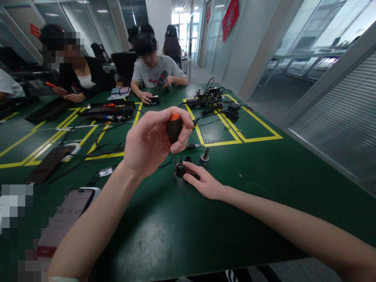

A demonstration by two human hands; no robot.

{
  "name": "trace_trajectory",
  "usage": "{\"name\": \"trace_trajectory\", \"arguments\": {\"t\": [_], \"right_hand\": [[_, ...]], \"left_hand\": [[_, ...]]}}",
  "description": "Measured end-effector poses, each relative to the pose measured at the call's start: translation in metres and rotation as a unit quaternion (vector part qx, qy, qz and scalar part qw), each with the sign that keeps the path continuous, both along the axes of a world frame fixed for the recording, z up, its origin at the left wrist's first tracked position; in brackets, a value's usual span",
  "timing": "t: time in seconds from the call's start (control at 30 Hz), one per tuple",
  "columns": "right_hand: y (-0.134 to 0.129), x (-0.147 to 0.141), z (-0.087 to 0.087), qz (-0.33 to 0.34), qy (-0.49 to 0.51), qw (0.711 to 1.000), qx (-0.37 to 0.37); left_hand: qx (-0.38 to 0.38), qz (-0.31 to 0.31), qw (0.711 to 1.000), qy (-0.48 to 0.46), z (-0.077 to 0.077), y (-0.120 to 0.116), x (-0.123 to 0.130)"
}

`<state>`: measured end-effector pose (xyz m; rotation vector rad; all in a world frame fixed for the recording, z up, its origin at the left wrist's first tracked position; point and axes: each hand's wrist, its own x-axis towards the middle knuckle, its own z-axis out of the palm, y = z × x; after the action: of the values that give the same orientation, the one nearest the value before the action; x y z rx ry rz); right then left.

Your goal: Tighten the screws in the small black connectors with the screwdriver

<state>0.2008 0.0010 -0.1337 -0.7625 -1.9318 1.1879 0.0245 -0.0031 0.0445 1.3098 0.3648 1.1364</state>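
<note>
My left hand (147, 143) is wrapped round the black and orange handle of a screwdriver (174, 131), held upright above the table. Its thin shaft points down to the left edge of a small black and metal cylindrical part (180, 171); whether the tip touches it I cannot tell. That part stands upright on the green table (164, 235), with the thumb and fingers of my right hand (207, 183) closed on its right side. Just behind my right hand stands a second metal part with a narrow stem (205, 157). A small dark piece (188, 159) is partly hidden behind the held part.
A phone (70, 215) lies at lower left, with another dark phone (48, 164) and cables beyond it. Black trays with tools (107, 112) and a heap of cords (211, 98) lie farther back. Across the table, a person in a grey shirt (173, 70) holds a power tool.
</note>
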Motion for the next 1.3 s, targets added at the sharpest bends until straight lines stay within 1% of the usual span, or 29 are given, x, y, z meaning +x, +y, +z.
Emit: {"name": "trace_trajectory", "arguments": {"t": [0.2,0.37,0.67,0.87,1.1,1.2,1.3], "right_hand": [[0.0003,-0.0002,0.0,0.006,0.004,1.0,0.003],[0.0003,-0.0001,0.0008,0.013,0.004,1.0,0.005],[0.0005,0.0003,-0.0011,0.003,-0.003,1.0,-0.002],[0.0003,-0.0005,-0.0005,0.012,0.005,1.0,-0.002],[0.0009,-0.0002,-0.0023,0.004,0.009,1.0,0.002],[0.001,0.0002,-0.0024,0.005,0.009,1.0,0.006],[0.0007,0.0,-0.0022,0.006,0.01,1.0,0.004]], "left_hand": [[0.001,0.002,1.0,-0.004,-0.0021,-0.0021,0.0005],[-0.002,0.007,1.0,0.001,-0.0008,-0.0022,-0.0003],[-0.018,0.008,1.0,-0.009,0.0,-0.001,0.0004],[-0.01,0.006,1.0,-0.006,-0.0024,0.0002,-0.0008],[0.0,0.0,1.0,-0.006,0.0004,0.0027,-0.0017],[-0.015,0.001,1.0,-0.01,-0.0008,0.0027,-0.0005],[-0.014,0.002,1.0,-0.012,-0.0027,0.0013,0.0004]]}}
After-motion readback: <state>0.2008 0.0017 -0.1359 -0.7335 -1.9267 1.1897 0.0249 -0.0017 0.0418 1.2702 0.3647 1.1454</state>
